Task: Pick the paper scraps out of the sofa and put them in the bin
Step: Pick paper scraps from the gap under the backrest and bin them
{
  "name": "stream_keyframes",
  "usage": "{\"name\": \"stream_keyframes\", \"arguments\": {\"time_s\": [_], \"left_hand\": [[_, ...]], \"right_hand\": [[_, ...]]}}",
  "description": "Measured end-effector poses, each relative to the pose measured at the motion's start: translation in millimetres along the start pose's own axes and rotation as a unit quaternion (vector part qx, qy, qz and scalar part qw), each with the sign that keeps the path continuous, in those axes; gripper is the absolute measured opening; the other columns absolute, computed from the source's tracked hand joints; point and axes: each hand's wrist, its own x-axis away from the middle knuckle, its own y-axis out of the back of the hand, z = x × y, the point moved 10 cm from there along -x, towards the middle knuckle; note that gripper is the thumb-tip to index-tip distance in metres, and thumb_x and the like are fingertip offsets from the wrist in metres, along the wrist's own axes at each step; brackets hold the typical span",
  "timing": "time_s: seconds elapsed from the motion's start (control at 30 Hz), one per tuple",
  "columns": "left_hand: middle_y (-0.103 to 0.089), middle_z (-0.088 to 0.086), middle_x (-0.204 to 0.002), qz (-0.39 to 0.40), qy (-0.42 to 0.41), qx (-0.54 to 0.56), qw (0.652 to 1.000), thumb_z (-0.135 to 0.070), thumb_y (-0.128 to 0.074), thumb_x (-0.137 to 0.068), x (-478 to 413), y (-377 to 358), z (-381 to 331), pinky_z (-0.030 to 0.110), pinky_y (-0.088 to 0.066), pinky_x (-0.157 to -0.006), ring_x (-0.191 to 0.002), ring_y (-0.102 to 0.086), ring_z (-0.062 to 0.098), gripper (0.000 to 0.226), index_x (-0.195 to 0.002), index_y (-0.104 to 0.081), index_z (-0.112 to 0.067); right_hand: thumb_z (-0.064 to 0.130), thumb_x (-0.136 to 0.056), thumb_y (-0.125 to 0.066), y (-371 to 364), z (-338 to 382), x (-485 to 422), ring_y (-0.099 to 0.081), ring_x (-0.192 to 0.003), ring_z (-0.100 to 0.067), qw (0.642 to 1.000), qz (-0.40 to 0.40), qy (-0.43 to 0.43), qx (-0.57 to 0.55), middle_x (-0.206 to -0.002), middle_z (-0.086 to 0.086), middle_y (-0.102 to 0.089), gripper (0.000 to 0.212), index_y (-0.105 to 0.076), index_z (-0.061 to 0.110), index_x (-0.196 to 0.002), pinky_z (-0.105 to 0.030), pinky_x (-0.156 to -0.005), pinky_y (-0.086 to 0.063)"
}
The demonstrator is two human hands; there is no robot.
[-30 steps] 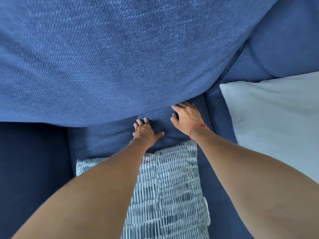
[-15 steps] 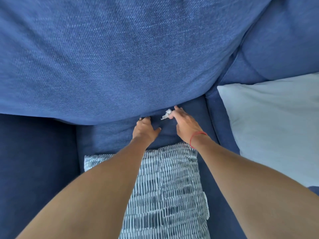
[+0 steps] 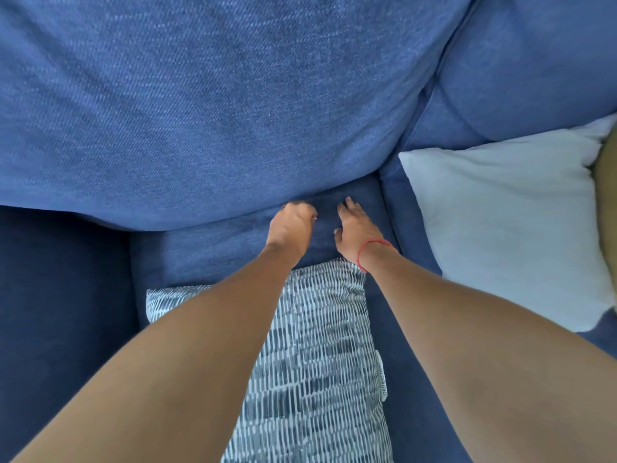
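Note:
My left hand is curled into a fist on the blue sofa seat, right at the crease under the big back cushion. A small white bit of paper scrap peeks out at the fist's right edge. My right hand, with a red string on its wrist, rests a short gap to the right. Its fingers are loosely spread toward the crease and nothing shows in them. No bin is in view.
A grey-and-white patterned pillow lies on the seat under my forearms. A pale blue pillow sits on the right seat, with an olive cushion edge at the far right. The dark sofa arm is on the left.
The white scrap pinched in my right fingertips half a second ago is gone from them. My left hand has closed into a fist beside it. The view has shifted slightly left.

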Motion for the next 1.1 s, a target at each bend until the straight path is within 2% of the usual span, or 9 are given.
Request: {"name": "stream_keyframes", "arguments": {"time_s": [0.2, 0.3, 0.4, 0.6, 0.7, 0.83, 0.9, 1.0, 1.1], "left_hand": [[-0.066, 0.02, -0.099, -0.048, 0.06, 0.114, 0.99, -0.008, -0.053, -0.092, 52.2, 44.5, 31.5, 0.04, -0.05, -0.078, -0.093, -0.062, 0.039, 0.013, -0.097, -0.063, -0.002], [-0.065, 0.02, -0.099, -0.09, 0.077, 0.145, 0.982, -0.006, -0.054, -0.09, 87.1, 80.8, 62.1, 0.042, -0.05, -0.077, -0.091, -0.059, 0.04, 0.012, -0.097, -0.063, -0.001], [-0.059, 0.016, -0.08, -0.116, 0.116, 0.156, 0.974, -0.003, -0.052, -0.087, 127.0, 120.5, 112.5, 0.035, -0.045, -0.065, -0.072, -0.051, 0.036, 0.011, -0.081, -0.061, -0.001], [-0.068, 0.014, -0.094, -0.212, 0.226, 0.207, 0.928, -0.005, -0.051, -0.089, 241.0, 211.7, 256.4, 0.042, -0.053, -0.076, -0.085, -0.063, 0.036, 0.015, -0.096, -0.063, -0.001], [-0.061, 0.01, -0.092, -0.265, 0.291, 0.22, 0.893, -0.012, -0.047, -0.093, 303.1, 243.2, 331.2, 0.041, -0.051, -0.076, -0.083, -0.056, 0.032, 0.013, -0.1, -0.058, -0.012], [-0.068, 0.021, -0.099, -0.302, 0.353, 0.245, 0.851, -0.011, -0.054, -0.087, 380.1, 250.3, 425.6, 0.044, -0.05, -0.08, -0.082, -0.059, 0.032, 0.016, -0.097, -0.064, -0.003], [-0.068, 0.021, -0.103, -0.307, 0.397, 0.258, 0.826, -0.011, -0.054, -0.088, 416.5, 238.4, 465.0, 0.043, -0.05, -0.084, -0.09, -0.062, 0.034, 0.024, -0.106, -0.065, -0.001], [-0.066, 0.019, -0.114, -0.308, 0.43, 0.277, 0.802, -0.01, -0.055, -0.09, 457.2, 209.3, 506.0, 0.039, -0.05, -0.091, -0.105, -0.062, 0.035, 0.029, -0.117, -0.063, -0.003], [-0.066, 0.019, -0.112, -0.292, 0.452, 0.284, 0.793, -0.008, -0.055, -0.089, 485.6, 176.0, 532.2, 0.03, -0.045, -0.084, -0.104, -0.061, 0.034, 0.025, -0.11, -0.066, 0.0]], "right_hand": [[0.022, -0.097, -0.044, 23.4, 48.0, 32.5, -0.012, -0.15, -0.023, 0.999, -0.012, 0.013, 0.031, -0.162, -0.009, -0.013, 0.058, -0.023, 0.01, -0.15, -0.043, -0.119, -0.025], [0.022, -0.097, -0.045, 30.4, 100.6, 55.2, -0.022, -0.147, -0.026, 0.998, -0.02, 0.041, 0.047, -0.159, -0.01, -0.023, 0.052, -0.032, 0.008, -0.145, -0.043, -0.115, -0.03], [0.022, -0.098, -0.044, 25.4, 170.6, 80.5, -0.029, -0.143, -0.029, 0.995, -0.015, 0.08, 0.065, -0.156, -0.012, -0.029, 0.047, -0.037, 0.006, -0.141, -0.043, -0.113, -0.033], [0.021, -0.096, -0.045, -15.5, 349.4, 145.9, -0.039, -0.135, -0.031, 0.978, -0.007, 0.198, 0.061, -0.146, -0.013, -0.041, 0.042, -0.045, 0.002, -0.134, -0.043, -0.11, -0.036], [0.022, -0.097, -0.045, -49.4, 431.8, 181.8, -0.036, -0.138, -0.029, 0.965, -0.002, 0.255, 0.053, -0.151, -0.011, -0.036, 0.042, -0.045, 0.005, -0.136, -0.04, -0.111, -0.034], [0.023, -0.098, -0.042, -117.1, 516.9, 224.7, -0.027, -0.144, -0.026, 0.948, 0.028, 0.309, 0.067, -0.158, -0.008, -0.025, 0.046, -0.038, 0.011, -0.143, -0.04, -0.114, -0.027], [0.025, -0.098, -0.042, -150.6, 549.0, 239.0, -0.02, -0.148, -0.024, 0.939, 0.034, 0.331, 0.087, -0.161, -0.008, -0.017, 0.05, -0.033, 0.012, -0.146, -0.041, -0.119, -0.021], [0.035, -0.098, -0.038, -203.9, 567.6, 247.8, 0.002, -0.151, -0.024, 0.927, 0.044, 0.317, 0.192, -0.163, -0.006, -0.002, 0.058, -0.021, 0.017, -0.151, -0.054, -0.12, -0.002], [0.049, -0.095, -0.032, -237.6, 562.4, 248.0, 0.021, -0.148, -0.031, 0.908, 0.017, 0.297, 0.296, -0.162, -0.006, 0.015, 0.067, -0.009, 0.026, -0.154, -0.062, -0.114, 0.013]]}}
